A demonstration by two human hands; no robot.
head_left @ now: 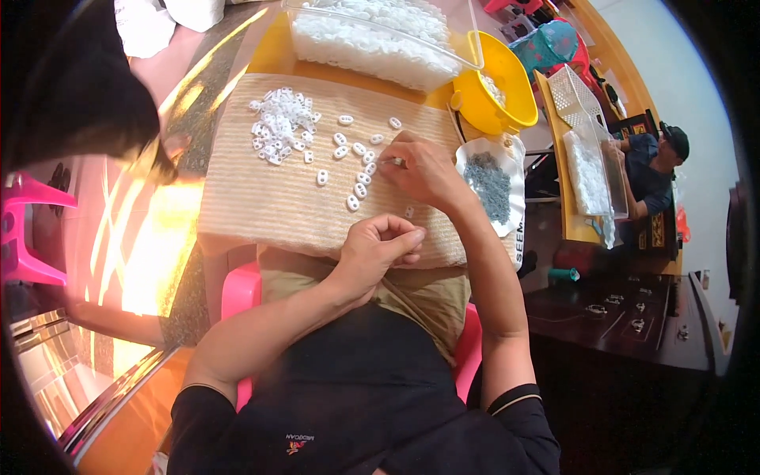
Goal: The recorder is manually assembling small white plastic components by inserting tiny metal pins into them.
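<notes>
My right hand (427,176) reaches over the table beside a loose row of white oval plastic pieces with two holes (361,190). Its fingertips are pinched round something small and pale, too small to name. Nearer my body, my left hand (378,249) is held with its fingers curled and the thumb pressed to them; whatever they may hold is hidden. More oval pieces lie scattered left of the row. Farther left is a heap of small white plastic pieces with holes (279,127). A small pale piece (409,212) lies between my hands.
A clear bin (380,67) full of white pieces stands at the table's far edge. To its right are a yellow basin (507,95) and a white wavy-rimmed tray (513,158) holding small grey pieces. A pink stool (36,229) stands at left. Another person sits at far right near a clear container.
</notes>
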